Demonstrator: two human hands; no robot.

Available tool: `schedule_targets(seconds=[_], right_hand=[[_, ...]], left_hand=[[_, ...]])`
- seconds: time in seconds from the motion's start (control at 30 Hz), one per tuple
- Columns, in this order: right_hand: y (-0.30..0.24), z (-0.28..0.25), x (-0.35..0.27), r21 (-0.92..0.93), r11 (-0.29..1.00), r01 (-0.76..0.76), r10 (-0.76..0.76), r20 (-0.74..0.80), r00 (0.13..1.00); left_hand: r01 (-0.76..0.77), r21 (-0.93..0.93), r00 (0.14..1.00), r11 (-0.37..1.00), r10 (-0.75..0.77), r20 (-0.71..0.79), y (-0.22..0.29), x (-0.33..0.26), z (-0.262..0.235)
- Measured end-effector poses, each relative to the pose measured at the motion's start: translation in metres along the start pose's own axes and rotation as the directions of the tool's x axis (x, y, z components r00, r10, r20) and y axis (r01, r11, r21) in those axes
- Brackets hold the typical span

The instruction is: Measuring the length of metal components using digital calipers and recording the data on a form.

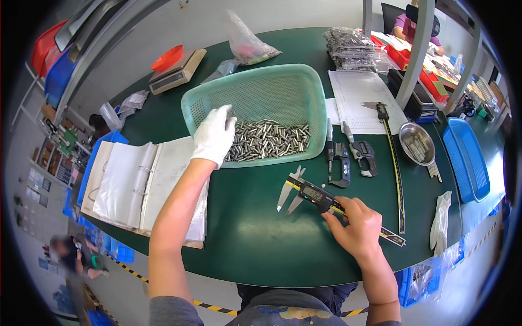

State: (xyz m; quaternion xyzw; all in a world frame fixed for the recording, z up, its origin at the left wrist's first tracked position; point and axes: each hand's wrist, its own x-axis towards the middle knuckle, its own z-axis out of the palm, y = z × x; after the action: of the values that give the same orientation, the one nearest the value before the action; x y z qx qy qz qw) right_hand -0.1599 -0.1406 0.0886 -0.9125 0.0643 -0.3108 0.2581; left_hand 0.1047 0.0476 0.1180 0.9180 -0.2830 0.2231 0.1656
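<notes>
My left hand (pixel 214 133), in a white glove, is over the left side of a green plastic basket (pixel 315 103). Its fingers are closed, and a small grey piece that looks like a metal pin shows at the fingertips. Many short metal pins (pixel 269 140) lie heaped on the basket's floor. In front of the basket, my bare right hand (pixel 356 225) grips a digital caliper (pixel 315 195) by its slider and beam. The caliper's jaws are parted, pointing up and left, with nothing between them.
An open ring binder (pixel 168 179) lies at left, a scale (pixel 176 70) behind it. Right of the basket are two digital micrometers (pixel 340 165), another caliper (pixel 391 146), a metal bowl (pixel 416 142) of pins, a white glove (pixel 441 221) and a blue basket (pixel 466 160). A person sits far right.
</notes>
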Motion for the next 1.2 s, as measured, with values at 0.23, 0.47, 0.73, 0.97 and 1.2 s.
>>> schedule_targets(seconds=[0.23, 0.47, 0.73, 0.97, 1.2], right_hand=[[0.002, -0.002, 0.001, 0.005, 1.000, 0.018, -0.018, -0.023, 1.000], [0.004, -0.002, -0.001, 0.014, 1.000, 0.014, -0.013, -0.003, 1.000], [0.005, -0.007, 0.000, 0.010, 1.000, -0.002, 0.003, -0.051, 0.999], [0.005, -0.012, 0.002, 0.003, 1.000, -0.030, 0.030, -0.118, 0.993], [-0.007, -0.008, 0.003, 0.072, 0.993, 0.095, -0.092, -0.033, 0.995]], left_hand=[[-0.422, -0.051, 0.887, 0.905, 0.424, 0.185, 0.048, 0.007, 0.036], [-0.727, 0.172, 0.681, 0.665, 0.664, 0.309, 0.060, 0.017, 0.054], [0.084, -0.476, 0.928, 0.875, 0.105, 0.358, 0.076, -0.010, 0.022], [0.625, -0.686, 0.751, -0.372, 0.045, 0.659, 0.093, -0.117, -0.012], [0.505, -0.735, 0.811, -0.453, -0.041, 0.583, 0.102, -0.158, -0.022]])
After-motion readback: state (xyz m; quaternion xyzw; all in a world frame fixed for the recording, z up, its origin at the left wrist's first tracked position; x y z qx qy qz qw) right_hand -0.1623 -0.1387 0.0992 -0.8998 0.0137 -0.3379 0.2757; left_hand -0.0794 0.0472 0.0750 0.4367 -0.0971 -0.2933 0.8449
